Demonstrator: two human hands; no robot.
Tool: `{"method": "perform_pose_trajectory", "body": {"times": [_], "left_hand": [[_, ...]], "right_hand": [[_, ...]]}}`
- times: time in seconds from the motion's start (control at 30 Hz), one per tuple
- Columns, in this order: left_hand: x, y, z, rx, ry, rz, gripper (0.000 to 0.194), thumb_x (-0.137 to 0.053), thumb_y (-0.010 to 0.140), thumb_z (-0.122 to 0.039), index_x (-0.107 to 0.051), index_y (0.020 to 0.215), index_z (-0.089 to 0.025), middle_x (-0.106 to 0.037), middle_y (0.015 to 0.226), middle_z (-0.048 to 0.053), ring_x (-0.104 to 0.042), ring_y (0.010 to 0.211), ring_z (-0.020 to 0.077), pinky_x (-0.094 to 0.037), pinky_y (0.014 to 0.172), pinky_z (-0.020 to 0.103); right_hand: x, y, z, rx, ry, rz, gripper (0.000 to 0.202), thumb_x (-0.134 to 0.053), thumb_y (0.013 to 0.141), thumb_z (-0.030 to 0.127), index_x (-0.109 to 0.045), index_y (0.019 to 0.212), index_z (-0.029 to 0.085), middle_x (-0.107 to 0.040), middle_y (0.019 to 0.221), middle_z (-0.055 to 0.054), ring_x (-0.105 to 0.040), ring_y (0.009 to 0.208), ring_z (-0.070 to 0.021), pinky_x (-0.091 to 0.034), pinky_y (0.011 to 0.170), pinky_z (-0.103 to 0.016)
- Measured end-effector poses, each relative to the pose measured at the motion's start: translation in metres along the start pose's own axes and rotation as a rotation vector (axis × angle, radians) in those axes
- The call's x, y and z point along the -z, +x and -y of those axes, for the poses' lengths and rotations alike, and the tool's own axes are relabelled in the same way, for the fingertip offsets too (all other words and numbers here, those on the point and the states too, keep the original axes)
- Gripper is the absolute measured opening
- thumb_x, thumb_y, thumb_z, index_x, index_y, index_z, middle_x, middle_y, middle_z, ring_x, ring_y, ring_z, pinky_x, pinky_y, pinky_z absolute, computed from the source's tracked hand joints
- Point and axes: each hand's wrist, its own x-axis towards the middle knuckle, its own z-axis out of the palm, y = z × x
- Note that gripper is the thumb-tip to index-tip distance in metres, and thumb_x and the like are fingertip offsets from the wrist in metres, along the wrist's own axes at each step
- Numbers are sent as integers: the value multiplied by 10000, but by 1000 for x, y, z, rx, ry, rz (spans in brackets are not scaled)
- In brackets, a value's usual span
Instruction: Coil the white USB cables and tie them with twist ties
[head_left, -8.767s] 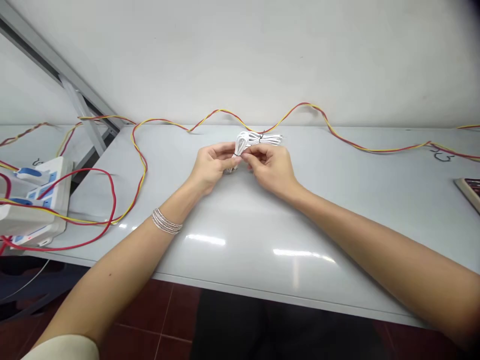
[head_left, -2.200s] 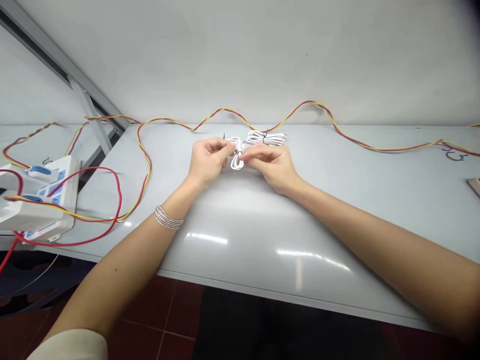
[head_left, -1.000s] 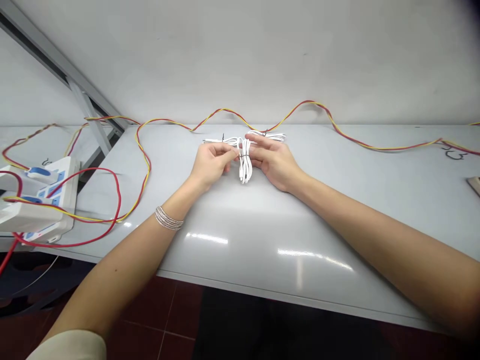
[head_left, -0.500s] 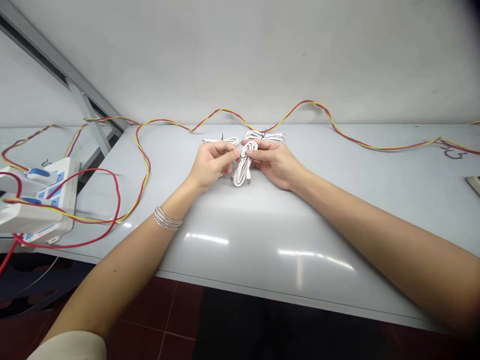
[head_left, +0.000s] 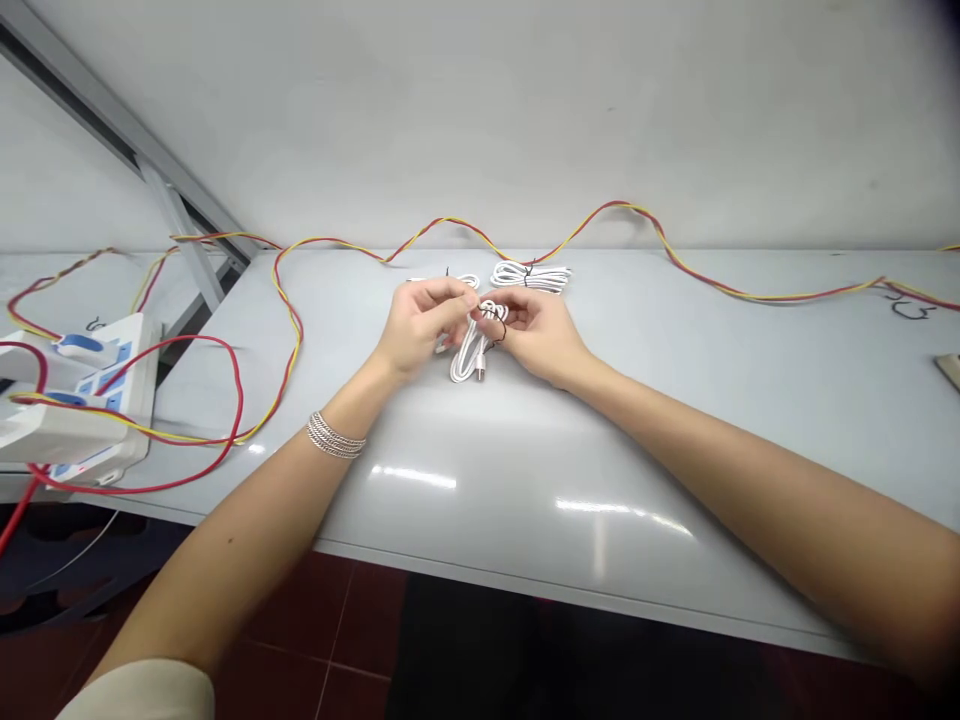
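Note:
Just above the table, a coiled white USB cable (head_left: 470, 352) hangs between my hands with its metal plug pointing down. My left hand (head_left: 431, 318) is closed, thumb and fingers pinched at the upper left of the coil. My right hand (head_left: 541, 333) is closed on the coil's upper right side, thumb in front. A thin black twist tie (head_left: 503, 328) curves in a loose loop around the right thumb area; its far end by the left fingertips is hard to make out. Behind the hands lie a second white cable bundle (head_left: 531, 277) and a third white bundle (head_left: 466, 281), partly hidden.
A red and yellow twisted wire (head_left: 442, 221) runs along the back of the glossy grey table (head_left: 525, 450). On the left stands a white power strip (head_left: 135, 390) with plugs and red wires. Black ties (head_left: 909, 308) lie at the right, near a flat object's edge (head_left: 951, 370).
The coil has shifted slightly left and down. The black tie, snug around the coil before, now bows outward in a loop. My right thumb has moved lower and inward.

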Motion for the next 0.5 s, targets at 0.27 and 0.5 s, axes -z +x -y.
{"method": "perform_pose_trajectory", "body": {"times": [0.27, 0.5], "left_hand": [[-1, 1, -3, 40, -53, -59, 174, -757, 686, -286, -671, 634, -144, -609, 626, 12, -478, 404, 73, -296, 367, 234], [1, 3, 1, 36, 23, -106, 197, -755, 693, -314, -663, 640, -147, -611, 622, 11, -462, 404, 67, -280, 374, 232]], "right_hand": [[-3, -5, 2, 163, -178, -73, 268, -712, 804, 278, -743, 1059, 199, -729, 1145, -93, -671, 1074, -249, -534, 971, -433], [1, -1, 9, 42, 212, -85, 394, -608, 904, 582, -736, 807, 222, -749, 911, -53, -703, 926, -215, -545, 948, -391]]}}
